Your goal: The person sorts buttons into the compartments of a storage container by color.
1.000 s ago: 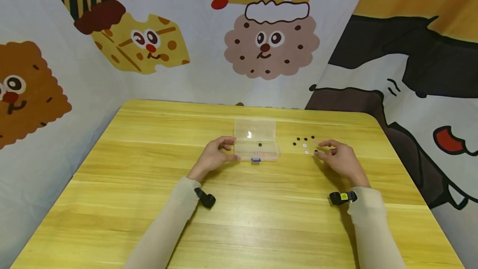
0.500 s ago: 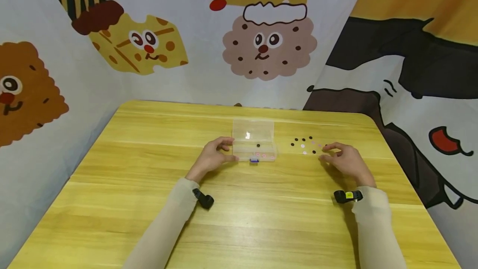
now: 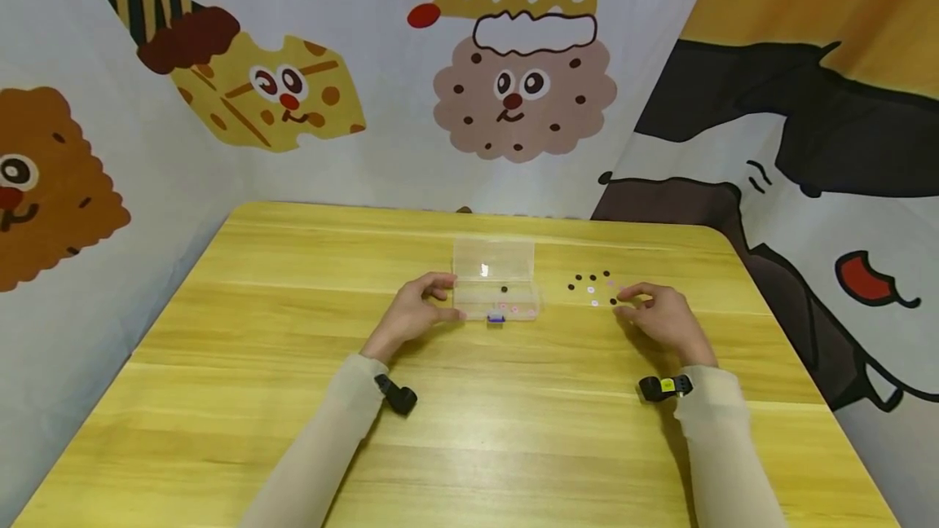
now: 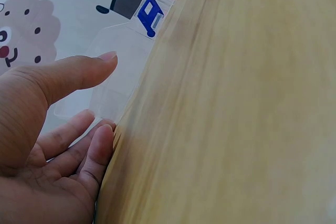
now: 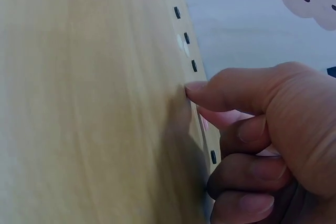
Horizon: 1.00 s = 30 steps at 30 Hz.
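In the head view, my left hand holds the left end of a clear plastic box, thumb at the front corner and fingers at the back. Its lid is raised, and a blue latch shows at the front. One black bead and several pink beads lie inside. My right hand hovers low beside loose beads, with thumb and forefinger slightly apart near a black bead. In the right wrist view, the thumb tip is close to the tabletop and the other fingers are curled; no held bead shows.
Several black beads, two white beads and a pink bead are scattered right of the box. The wooden table ends at the back against a cartoon-printed cloth.
My right hand shifted right, uncovering a black bead at its far side, then came back left towards the scattered beads. My left hand has stayed on the box.
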### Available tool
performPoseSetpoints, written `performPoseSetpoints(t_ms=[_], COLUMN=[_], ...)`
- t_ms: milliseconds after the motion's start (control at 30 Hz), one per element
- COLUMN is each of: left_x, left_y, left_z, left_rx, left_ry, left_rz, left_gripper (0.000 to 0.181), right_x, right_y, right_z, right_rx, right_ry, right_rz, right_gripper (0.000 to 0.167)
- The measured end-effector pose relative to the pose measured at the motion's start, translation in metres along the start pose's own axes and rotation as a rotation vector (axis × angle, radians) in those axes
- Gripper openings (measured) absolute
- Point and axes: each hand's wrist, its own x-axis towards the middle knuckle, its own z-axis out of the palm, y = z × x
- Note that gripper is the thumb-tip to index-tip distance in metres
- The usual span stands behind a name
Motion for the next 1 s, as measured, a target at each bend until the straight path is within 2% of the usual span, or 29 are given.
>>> performPoseSetpoints(t_ms=[367,1000], left_x=[-0.001,0.001], left_y=[0.000,-0.002], left_z=[0.001,0.000], left_rx=[-0.014,-0.006], left_ry=[-0.003,-0.005], left_rz=[-0.001,0.016], left_gripper=[0.065,0.066], right_x=[0.002,0.005], right_y=[-0.005,-0.008], right_z=[0.011,0.013], right_rx=[0.013,-0.044], right_ry=[0.041,0.074], right_rz=[-0.013,-0.044], right_gripper=[0.031,0.022])
